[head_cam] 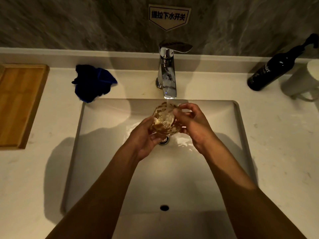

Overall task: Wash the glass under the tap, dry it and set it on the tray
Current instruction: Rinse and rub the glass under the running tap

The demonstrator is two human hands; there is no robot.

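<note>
A clear faceted glass [164,118] is tilted over the white sink [103,121], its mouth turned toward the chrome tap [167,73]. Water runs from the spout into the glass. My left hand [146,138] cups the glass from below and the left. My right hand [193,123] grips its right side, with fingertips on the rim. A wooden tray [19,104] lies on the counter at the far left. A dark blue cloth [93,83] lies crumpled on the counter left of the tap.
A black pump bottle [276,66] and a white mug [303,81] stand on the counter at the back right. The drain [164,141] sits just under my hands. A sign with characters [170,16] hangs on the stone wall behind the tap.
</note>
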